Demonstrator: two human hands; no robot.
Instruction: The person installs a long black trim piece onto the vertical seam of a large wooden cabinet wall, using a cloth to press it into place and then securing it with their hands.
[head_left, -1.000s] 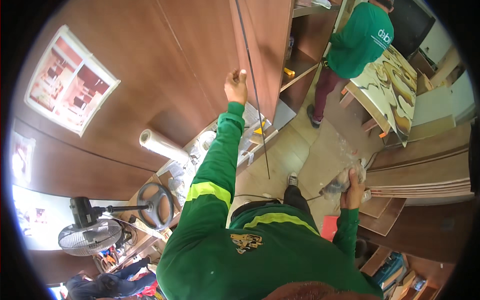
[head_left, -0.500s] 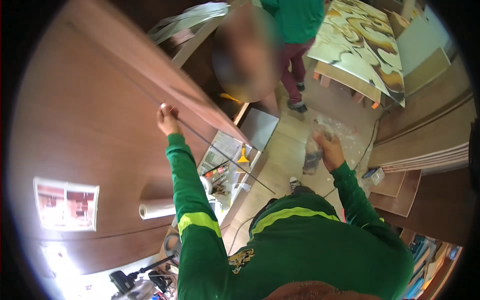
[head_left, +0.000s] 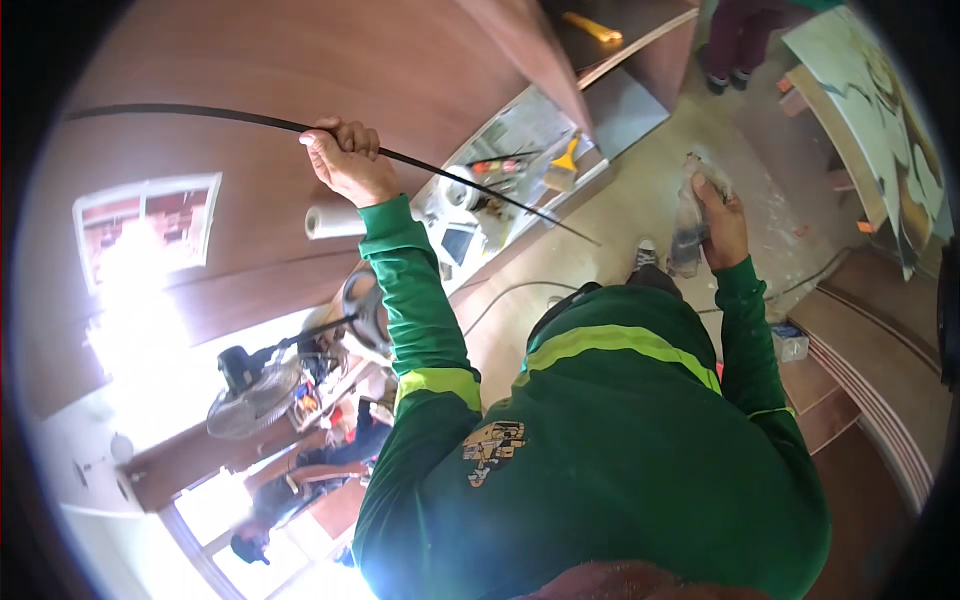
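The left hand (head_left: 350,160) is closed around a long, thin black strip (head_left: 215,112), which slants across in front of the surface (head_left: 592,176), its lower end reaching past the surface's right edge above the floor (head_left: 575,275). To the right of the surface, the right hand (head_left: 724,228) grips a crumpled clear plastic bag (head_left: 687,222) with something dark inside; the contents are too unclear to name.

On the surface lie a yellow-handled brush (head_left: 563,170), a white roll (head_left: 457,192) and a scatter of small tools. Just left of the surface is a roll of clear film (head_left: 335,222). Behind the surface stands a brown panel (head_left: 420,60); a shelf beyond it holds a yellow-handled tool (head_left: 592,27). Far right of the surface is a swirl-patterned board (head_left: 862,100); well to its lower left, a fan (head_left: 255,398).
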